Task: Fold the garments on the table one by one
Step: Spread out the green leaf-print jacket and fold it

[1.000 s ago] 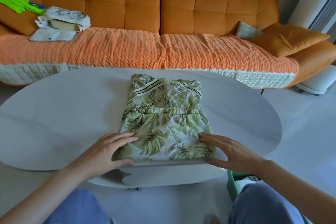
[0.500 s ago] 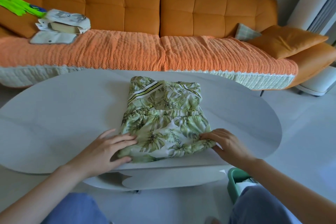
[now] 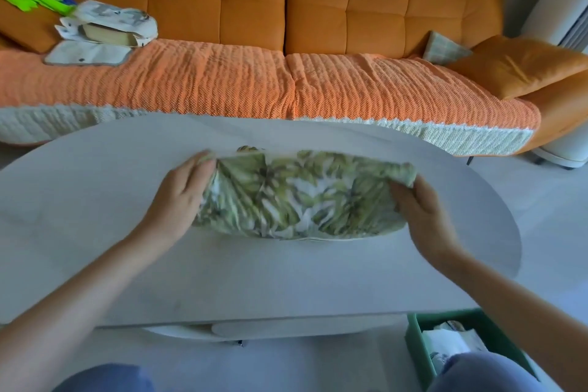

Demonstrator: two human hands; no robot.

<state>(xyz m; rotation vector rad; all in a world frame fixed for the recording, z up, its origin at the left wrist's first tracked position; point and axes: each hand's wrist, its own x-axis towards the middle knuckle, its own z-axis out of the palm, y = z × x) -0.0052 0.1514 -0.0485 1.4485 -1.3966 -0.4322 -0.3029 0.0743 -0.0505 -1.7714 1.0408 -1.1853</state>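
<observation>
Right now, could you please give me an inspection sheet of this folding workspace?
Surface: grey oval table, smooth top.
Job's things: one leaf-print garment, bunched crosswise mid-table, its lower edge on the top.
Clutter: green bin on the floor at the right, with pale contents.
Grippers: left hand grips the garment's left end; right hand pinches its right end.
Cables: nothing seen.
Surroundings: orange sofa behind the table, with a pale pouch and an orange cushion on it.
</observation>
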